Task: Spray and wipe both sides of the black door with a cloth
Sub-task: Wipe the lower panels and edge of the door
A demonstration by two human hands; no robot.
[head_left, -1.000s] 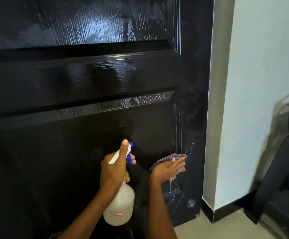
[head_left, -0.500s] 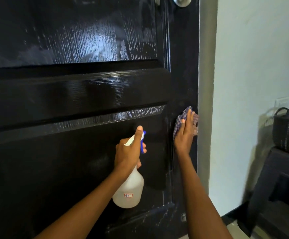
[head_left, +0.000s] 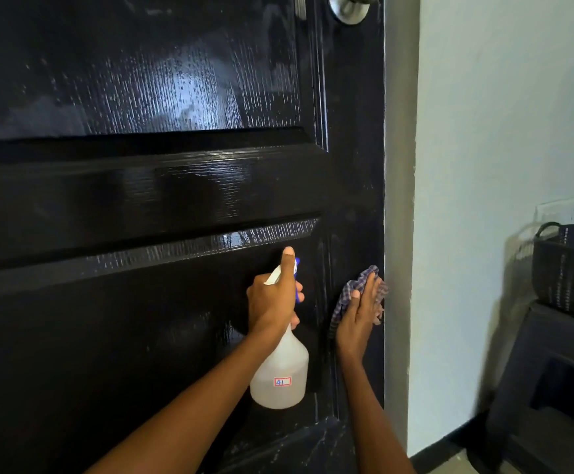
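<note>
The glossy black panelled door [head_left: 142, 186] fills the left and middle of the view, wet streaks shining on its upper panel. My left hand [head_left: 273, 299] grips the neck of a translucent white spray bottle [head_left: 280, 378] with a blue trigger, held close to the lower panel. My right hand [head_left: 359, 314] presses a checked purple cloth [head_left: 355, 285] flat against the door's right stile, close to its edge. A silver door knob [head_left: 350, 6] shows at the top.
A grey door frame [head_left: 400, 200] and a pale wall [head_left: 501, 131] stand right of the door. At the far right a dark woven basket [head_left: 569, 271] sits on a black stool [head_left: 552, 371]. A black skirting runs along the floor.
My right hand with the cloth rose along the door's right stile from near the bottom, then slid slightly back down. The view tilted upward, bringing the knob into sight. The bottle stayed in my left hand.
</note>
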